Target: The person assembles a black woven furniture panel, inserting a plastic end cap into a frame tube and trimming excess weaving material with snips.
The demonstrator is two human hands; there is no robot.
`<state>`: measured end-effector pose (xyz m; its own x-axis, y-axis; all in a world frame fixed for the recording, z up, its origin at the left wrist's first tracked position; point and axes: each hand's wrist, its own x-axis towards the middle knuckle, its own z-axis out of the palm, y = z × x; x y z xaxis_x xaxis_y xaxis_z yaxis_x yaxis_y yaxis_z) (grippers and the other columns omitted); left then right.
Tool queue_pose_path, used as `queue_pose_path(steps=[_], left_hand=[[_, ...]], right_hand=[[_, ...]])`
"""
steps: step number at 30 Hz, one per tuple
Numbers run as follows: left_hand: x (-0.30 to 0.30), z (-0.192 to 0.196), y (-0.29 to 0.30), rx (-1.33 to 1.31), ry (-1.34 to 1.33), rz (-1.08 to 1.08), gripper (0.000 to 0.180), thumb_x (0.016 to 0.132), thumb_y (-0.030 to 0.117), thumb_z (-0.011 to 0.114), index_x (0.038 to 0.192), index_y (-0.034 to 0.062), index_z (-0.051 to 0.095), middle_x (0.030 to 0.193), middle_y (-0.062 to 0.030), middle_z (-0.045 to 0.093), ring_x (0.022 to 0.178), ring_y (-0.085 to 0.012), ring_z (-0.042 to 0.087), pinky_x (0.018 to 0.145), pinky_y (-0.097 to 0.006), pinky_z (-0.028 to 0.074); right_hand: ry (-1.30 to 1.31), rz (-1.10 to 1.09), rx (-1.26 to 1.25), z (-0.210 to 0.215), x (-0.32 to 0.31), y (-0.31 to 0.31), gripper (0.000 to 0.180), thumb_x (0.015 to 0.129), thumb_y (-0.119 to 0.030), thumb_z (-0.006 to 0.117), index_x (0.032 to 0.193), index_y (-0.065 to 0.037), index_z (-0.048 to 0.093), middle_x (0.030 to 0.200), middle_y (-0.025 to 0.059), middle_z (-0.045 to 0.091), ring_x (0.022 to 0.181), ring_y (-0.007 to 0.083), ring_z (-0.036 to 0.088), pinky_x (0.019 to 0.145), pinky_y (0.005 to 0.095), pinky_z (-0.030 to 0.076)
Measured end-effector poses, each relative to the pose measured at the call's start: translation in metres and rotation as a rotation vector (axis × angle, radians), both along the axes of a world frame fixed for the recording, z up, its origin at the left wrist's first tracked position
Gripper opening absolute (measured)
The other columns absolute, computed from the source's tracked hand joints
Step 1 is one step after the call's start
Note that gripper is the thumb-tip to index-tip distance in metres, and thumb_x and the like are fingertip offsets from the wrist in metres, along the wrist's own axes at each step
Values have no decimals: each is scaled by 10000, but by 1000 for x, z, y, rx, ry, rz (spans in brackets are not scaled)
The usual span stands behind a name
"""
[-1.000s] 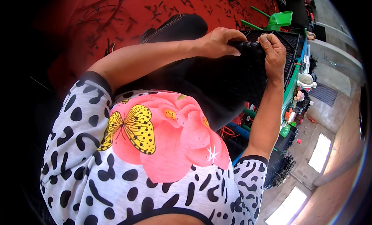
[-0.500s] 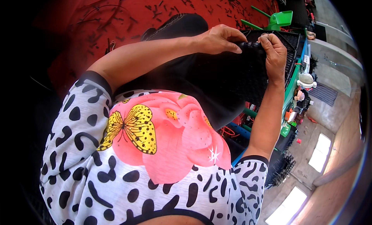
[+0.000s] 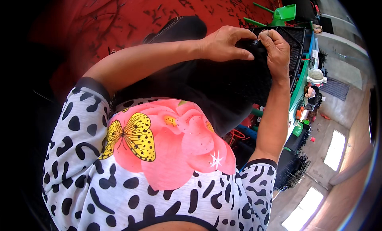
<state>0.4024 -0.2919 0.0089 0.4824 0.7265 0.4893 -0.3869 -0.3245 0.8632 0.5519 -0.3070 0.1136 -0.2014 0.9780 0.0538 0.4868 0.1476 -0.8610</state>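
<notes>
My left hand (image 3: 225,44) curves round the dark edge of a black woven piece (image 3: 295,46), thumb and forefinger on either side of it. Just right of it, my right hand (image 3: 276,54) is closed in a pinch at the same edge. What sits between its fingertips is too small and dark to make out. The fingertips of both hands are close together but apart. The piece lies over my dark-clothed lap, and much of its weave is lost in shadow.
A red ground sheet (image 3: 131,16) strewn with short black scraps spreads beyond my leg. A green plastic stool (image 3: 284,14) stands past the woven piece. To the right are a white fan (image 3: 316,76), a green-edged bench (image 3: 297,94) and a black bristly bundle (image 3: 292,171).
My left thumb and forefinger have opened wider round the dark edge. The right hand has shifted slightly left and up, still pinched. The whole view has shifted a little.
</notes>
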Motion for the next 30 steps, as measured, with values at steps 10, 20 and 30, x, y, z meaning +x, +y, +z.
queue_pose_path(steps=[10,20,30], left_hand=[[-2,-1,-6,53,7,93,322,818,92,650,1106,-4,543,928,-38,608,848,-66,544,738,-220,466],[-21,10,-10,-46,30,0,365,804,92,663,1133,-1,535,953,-47,614,865,-82,563,770,-225,469],[-16,36,9,-447,-20,-298,189,864,198,582,919,33,655,794,20,635,669,6,507,554,-170,357]], right_hand=[[-27,1,77,-5,-2,-7,153,869,-122,580,771,-4,578,685,-33,534,645,32,457,582,179,377],[18,1,97,-1,-11,-19,133,858,-122,594,851,10,603,706,-6,558,671,58,500,623,198,425],[-571,22,512,28,-15,-58,243,705,-97,699,918,-18,612,746,74,582,671,201,575,624,280,455]])
